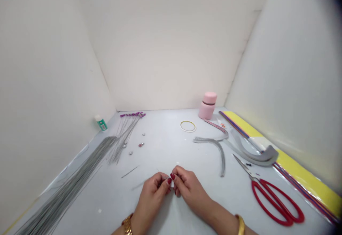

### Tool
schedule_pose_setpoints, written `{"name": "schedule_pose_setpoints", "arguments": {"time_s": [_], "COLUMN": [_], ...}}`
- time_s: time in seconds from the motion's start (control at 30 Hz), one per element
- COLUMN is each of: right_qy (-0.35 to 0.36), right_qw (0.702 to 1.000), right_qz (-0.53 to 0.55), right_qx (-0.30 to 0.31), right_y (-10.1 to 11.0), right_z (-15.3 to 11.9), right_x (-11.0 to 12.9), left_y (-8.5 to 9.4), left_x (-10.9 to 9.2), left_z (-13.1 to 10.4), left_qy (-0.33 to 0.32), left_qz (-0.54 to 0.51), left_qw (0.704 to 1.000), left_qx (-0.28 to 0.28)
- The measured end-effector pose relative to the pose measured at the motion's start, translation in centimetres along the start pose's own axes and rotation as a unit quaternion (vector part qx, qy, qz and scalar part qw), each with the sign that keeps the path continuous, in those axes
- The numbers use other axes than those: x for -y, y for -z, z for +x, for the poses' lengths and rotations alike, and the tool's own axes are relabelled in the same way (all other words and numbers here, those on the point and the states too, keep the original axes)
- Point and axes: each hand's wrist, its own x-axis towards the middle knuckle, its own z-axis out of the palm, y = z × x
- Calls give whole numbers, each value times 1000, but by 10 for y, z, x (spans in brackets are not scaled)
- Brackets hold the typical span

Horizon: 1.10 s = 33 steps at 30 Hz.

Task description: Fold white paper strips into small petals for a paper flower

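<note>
On the white table (pixel 162 146), a long bundle of thin grey wires (pixel 76 178) is lying at left and red-handled scissors (pixel 259 183) at right. Between them, the left hand (pixel 153 188) and right hand (pixel 188 187) are pinching a tiny whitish piece (pixel 172 184) between closed fingertips.

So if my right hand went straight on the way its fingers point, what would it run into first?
Most likely your left hand, whose fingertips lie just across from those of the right hand. Depth there is unclear, so they may already be touching.
</note>
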Motion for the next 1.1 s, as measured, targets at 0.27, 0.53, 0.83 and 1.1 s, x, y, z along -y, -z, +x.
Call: {"name": "schedule_pose_setpoints", "arguments": {"time_s": [0.27, 0.53, 0.83, 1.1], "right_qy": [-6, -6, -13, -7], "right_qw": [1000, 999, 999, 999], "right_qz": [18, 34, 46, 51], "right_qx": [6, 2, 8, 3], "right_y": [1, 1, 1, -1], "right_z": [1, -1, 1, 2], "right_x": [1, -1, -5, -9], "left_y": [-2, -4, -7, -9], "left_x": [2, -1, 3, 10], "left_z": [3, 3, 4, 8], "left_qy": [-19, -44, -62, -49], "left_qz": [5, -8, 9, -18], "left_qw": [1000, 999, 998, 999], "left_qx": [0, 9, 14, 2]}}
